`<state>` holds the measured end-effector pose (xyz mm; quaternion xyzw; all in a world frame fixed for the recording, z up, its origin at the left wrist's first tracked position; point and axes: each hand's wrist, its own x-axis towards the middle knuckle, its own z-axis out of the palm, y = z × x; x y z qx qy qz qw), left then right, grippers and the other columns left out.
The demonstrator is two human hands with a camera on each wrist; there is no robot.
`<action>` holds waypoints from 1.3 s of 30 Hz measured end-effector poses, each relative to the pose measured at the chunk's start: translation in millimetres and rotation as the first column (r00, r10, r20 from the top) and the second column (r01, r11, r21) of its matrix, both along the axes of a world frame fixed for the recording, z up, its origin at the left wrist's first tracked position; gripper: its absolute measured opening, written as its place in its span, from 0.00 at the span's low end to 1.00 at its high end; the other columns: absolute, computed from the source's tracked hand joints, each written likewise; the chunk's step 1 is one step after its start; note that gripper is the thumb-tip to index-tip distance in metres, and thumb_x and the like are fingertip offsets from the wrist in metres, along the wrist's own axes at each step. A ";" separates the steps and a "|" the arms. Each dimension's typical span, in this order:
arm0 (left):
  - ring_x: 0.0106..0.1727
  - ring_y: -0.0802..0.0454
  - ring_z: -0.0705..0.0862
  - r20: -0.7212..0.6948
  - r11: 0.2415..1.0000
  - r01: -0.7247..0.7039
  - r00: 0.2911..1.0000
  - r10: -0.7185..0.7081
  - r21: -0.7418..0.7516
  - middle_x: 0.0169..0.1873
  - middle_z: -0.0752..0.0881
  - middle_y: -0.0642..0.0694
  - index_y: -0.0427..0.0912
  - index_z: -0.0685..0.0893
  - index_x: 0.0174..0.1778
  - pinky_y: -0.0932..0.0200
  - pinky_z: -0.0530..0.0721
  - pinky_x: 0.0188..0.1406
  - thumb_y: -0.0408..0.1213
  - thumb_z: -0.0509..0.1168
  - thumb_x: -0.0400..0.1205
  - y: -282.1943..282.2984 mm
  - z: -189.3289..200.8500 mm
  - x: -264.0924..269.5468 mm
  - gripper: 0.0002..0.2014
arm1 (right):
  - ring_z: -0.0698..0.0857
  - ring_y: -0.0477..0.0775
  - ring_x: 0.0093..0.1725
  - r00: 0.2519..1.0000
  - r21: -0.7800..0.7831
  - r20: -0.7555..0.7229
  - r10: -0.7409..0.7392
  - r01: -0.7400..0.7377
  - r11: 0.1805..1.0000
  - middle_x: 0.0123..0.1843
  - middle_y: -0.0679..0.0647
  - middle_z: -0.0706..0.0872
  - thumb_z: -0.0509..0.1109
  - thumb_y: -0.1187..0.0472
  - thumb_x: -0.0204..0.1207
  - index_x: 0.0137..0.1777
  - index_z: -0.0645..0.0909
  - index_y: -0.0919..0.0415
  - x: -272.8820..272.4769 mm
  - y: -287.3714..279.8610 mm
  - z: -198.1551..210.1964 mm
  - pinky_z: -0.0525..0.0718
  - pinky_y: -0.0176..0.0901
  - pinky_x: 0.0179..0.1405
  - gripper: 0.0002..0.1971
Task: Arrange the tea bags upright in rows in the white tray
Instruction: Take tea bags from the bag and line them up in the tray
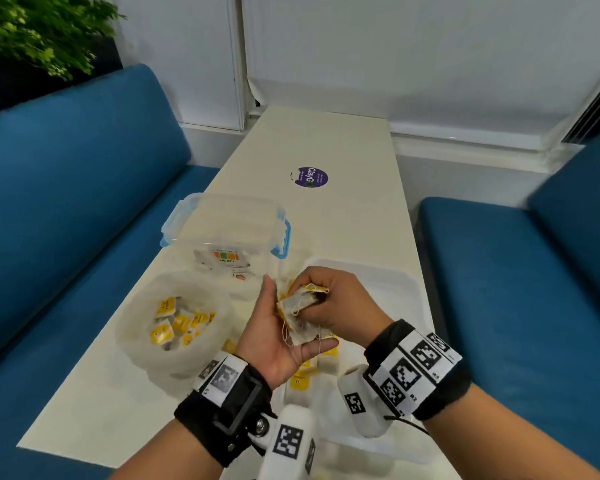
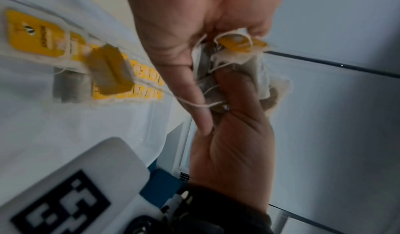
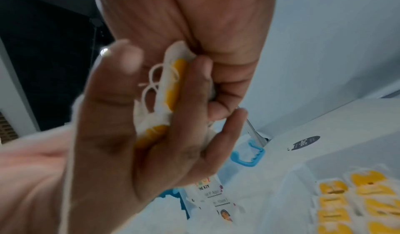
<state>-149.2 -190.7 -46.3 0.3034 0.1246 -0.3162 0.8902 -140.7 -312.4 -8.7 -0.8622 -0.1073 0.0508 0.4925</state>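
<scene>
My right hand [image 1: 336,299] grips a small bunch of tea bags [image 1: 297,306] with yellow tags and loose strings, just above the white tray [image 1: 395,282]. My left hand [image 1: 274,327] is held palm up against the bunch, fingers straight, thumb lying under it. The right wrist view shows the bags [image 3: 171,90] between the straight left fingers [image 3: 103,135] and my curled right hand [image 3: 216,23]. In the left wrist view one yellow tag [image 2: 110,73] dangles by its string from the bunch [image 2: 236,44]. Rows of tea bags [image 1: 303,375] [image 2: 138,76] stand in the tray below, partly hidden by my hands.
A translucent round bowl [image 1: 174,323] with several loose tea bags sits to the left of my hands. Behind it stands a clear box with blue clips [image 1: 229,223]. A purple sticker [image 1: 309,177] is farther up the white table. Blue benches flank both sides.
</scene>
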 end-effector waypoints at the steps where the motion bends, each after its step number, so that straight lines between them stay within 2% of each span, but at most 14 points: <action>1: 0.45 0.42 0.90 0.023 1.000 -0.009 1.000 0.009 0.006 0.49 0.90 0.38 0.40 0.91 0.43 0.42 0.88 0.38 0.67 0.55 0.69 -1.5 0.3 -1.6 0.33 | 0.77 0.39 0.33 1.000 -0.015 0.008 -0.004 0.004 1.000 0.35 0.44 0.82 0.70 0.75 0.63 0.44 0.84 0.57 -2.3 -0.2 -1.9 0.75 0.30 0.34 0.14; 3: 0.45 0.43 0.90 0.058 0.999 -0.043 0.997 0.043 -0.004 0.45 0.90 0.37 0.38 0.89 0.44 0.43 0.89 0.40 0.59 0.60 0.69 -4.5 6.2 -4.0 0.27 | 0.77 0.38 0.35 1.000 -0.049 0.018 -0.007 0.008 0.999 0.37 0.43 0.80 0.68 0.73 0.65 0.46 0.81 0.54 -6.6 1.2 -3.6 0.74 0.28 0.35 0.15; 7: 0.32 0.52 0.90 0.087 0.997 -0.067 0.994 0.064 0.028 0.31 0.90 0.43 0.41 0.84 0.45 0.60 0.87 0.24 0.39 0.60 0.81 -6.4 12.0 3.1 0.08 | 0.78 0.53 0.53 0.999 -0.118 0.051 -0.007 0.013 0.993 0.53 0.56 0.79 0.67 0.68 0.67 0.55 0.75 0.54 -7.7 5.3 -2.8 0.78 0.44 0.50 0.16; 12: 0.38 0.45 0.91 0.065 0.999 -0.045 0.997 0.046 -0.014 0.39 0.89 0.37 0.37 0.84 0.47 0.58 0.89 0.30 0.38 0.64 0.73 6.1 16.5 14.8 0.10 | 0.76 0.46 0.63 0.996 -0.009 0.073 -0.045 0.046 0.999 0.59 0.51 0.76 0.67 0.53 0.66 0.63 0.76 0.49 -8.3 9.6 0.0 0.76 0.37 0.64 0.22; 16: 0.34 0.48 0.90 0.032 1.000 0.008 0.999 -0.009 0.023 0.38 0.87 0.39 0.38 0.81 0.48 0.58 0.88 0.27 0.37 0.67 0.70 13.8 11.6 21.6 0.12 | 0.75 0.49 0.65 0.994 -0.081 0.083 -0.064 0.071 0.994 0.58 0.50 0.75 0.66 0.59 0.80 0.69 0.78 0.53 -6.2 5.6 2.1 0.73 0.39 0.68 0.18; 21: 0.31 0.49 0.89 0.005 0.995 0.069 0.998 -0.069 0.072 0.33 0.89 0.41 0.37 0.84 0.44 0.59 0.87 0.20 0.34 0.63 0.77 17.4 9.0 23.0 0.06 | 0.75 0.51 0.61 0.980 -0.101 0.105 -0.171 0.181 0.978 0.50 0.44 0.73 0.62 0.61 0.82 0.62 0.85 0.57 -6.2 3.6 3.6 0.76 0.41 0.64 0.13; 23: 0.31 0.49 0.90 0.008 0.994 0.082 0.997 -0.083 0.079 0.34 0.89 0.41 0.38 0.86 0.40 0.59 0.86 0.20 0.33 0.62 0.80 18.4 9.4 23.3 0.08 | 0.78 0.51 0.57 0.971 -0.046 0.067 -0.230 0.233 0.971 0.50 0.51 0.76 0.62 0.60 0.83 0.57 0.86 0.62 -6.9 0.8 6.5 0.76 0.39 0.60 0.13; 25: 0.30 0.48 0.89 0.017 0.991 0.099 0.995 -0.101 0.093 0.32 0.89 0.41 0.41 0.88 0.28 0.59 0.86 0.19 0.33 0.60 0.82 18.6 9.2 24.1 0.18 | 0.82 0.46 0.49 0.949 0.016 0.043 -0.314 0.313 0.950 0.52 0.59 0.81 0.62 0.59 0.82 0.51 0.86 0.66 -8.2 -2.1 10.0 0.77 0.36 0.50 0.13; 27: 0.29 0.49 0.89 0.029 0.988 0.117 0.992 -0.120 0.105 0.31 0.89 0.41 0.42 0.88 0.21 0.59 0.86 0.19 0.33 0.60 0.81 18.6 10.9 22.8 0.22 | 0.80 0.36 0.35 0.928 0.124 0.014 -0.372 0.367 0.922 0.44 0.48 0.86 0.63 0.61 0.82 0.48 0.85 0.61 -7.9 -3.8 12.0 0.74 0.28 0.36 0.09; 28: 0.30 0.49 0.89 0.035 0.986 0.124 0.991 -0.129 0.109 0.32 0.88 0.41 0.42 0.88 0.21 0.59 0.86 0.20 0.33 0.61 0.81 18.8 11.6 22.3 0.22 | 0.78 0.37 0.30 0.923 0.179 -0.009 -0.384 0.379 0.908 0.38 0.42 0.85 0.64 0.64 0.81 0.52 0.84 0.58 -7.6 -5.0 13.4 0.72 0.25 0.30 0.07; 30: 0.30 0.49 0.88 0.035 0.984 0.134 0.990 -0.139 0.120 0.32 0.88 0.41 0.42 0.88 0.21 0.60 0.86 0.20 0.33 0.62 0.80 19.1 13.1 21.6 0.21 | 0.75 0.43 0.26 0.921 0.236 -0.039 -0.388 0.386 0.892 0.34 0.46 0.79 0.65 0.67 0.80 0.60 0.79 0.52 -7.3 -8.1 15.3 0.72 0.26 0.23 0.13; 33: 0.30 0.49 0.86 0.025 0.982 0.132 0.990 -0.137 0.138 0.31 0.87 0.42 0.43 0.88 0.20 0.59 0.86 0.20 0.32 0.62 0.79 18.8 14.4 21.6 0.20 | 0.72 0.47 0.20 0.928 0.251 -0.025 -0.373 0.367 0.896 0.31 0.54 0.78 0.66 0.71 0.77 0.53 0.76 0.51 -9.0 -11.1 19.6 0.72 0.31 0.20 0.13; 36: 0.27 0.50 0.87 0.030 0.980 0.124 0.991 -0.130 0.157 0.28 0.87 0.43 0.43 0.87 0.19 0.59 0.86 0.20 0.32 0.62 0.80 19.2 15.4 21.7 0.22 | 0.74 0.44 0.18 0.928 0.173 0.016 -0.372 0.364 0.915 0.31 0.50 0.80 0.69 0.71 0.74 0.40 0.79 0.56 -9.2 -13.3 21.6 0.74 0.32 0.22 0.09; 39: 0.29 0.48 0.89 0.028 0.980 0.121 0.991 -0.127 0.155 0.31 0.89 0.41 0.43 0.88 0.20 0.59 0.86 0.20 0.32 0.61 0.81 21.4 13.4 23.4 0.22 | 0.80 0.46 0.24 0.937 0.118 -0.046 -0.348 0.351 0.929 0.32 0.52 0.85 0.73 0.70 0.71 0.42 0.83 0.56 -10.7 -19.0 23.6 0.73 0.31 0.23 0.07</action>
